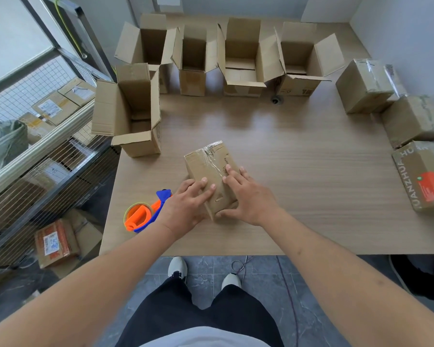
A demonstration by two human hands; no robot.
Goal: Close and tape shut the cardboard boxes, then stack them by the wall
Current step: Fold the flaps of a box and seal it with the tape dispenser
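I see the small taped box [211,176] near the counter's [311,196] front edge. Left hand [186,204] and right hand [246,196] lie flat on it, fingers spread, likely pressing the tape down. Tape dispenser [143,216] rests at the front-left corner, within reach; 5 open boxes [241,58] wait toward the back-left.

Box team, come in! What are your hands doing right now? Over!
Both hands on small taped box: left hand, right hand, box. Tape dispenser set down at left. Five boxes open. Nothing blocking.
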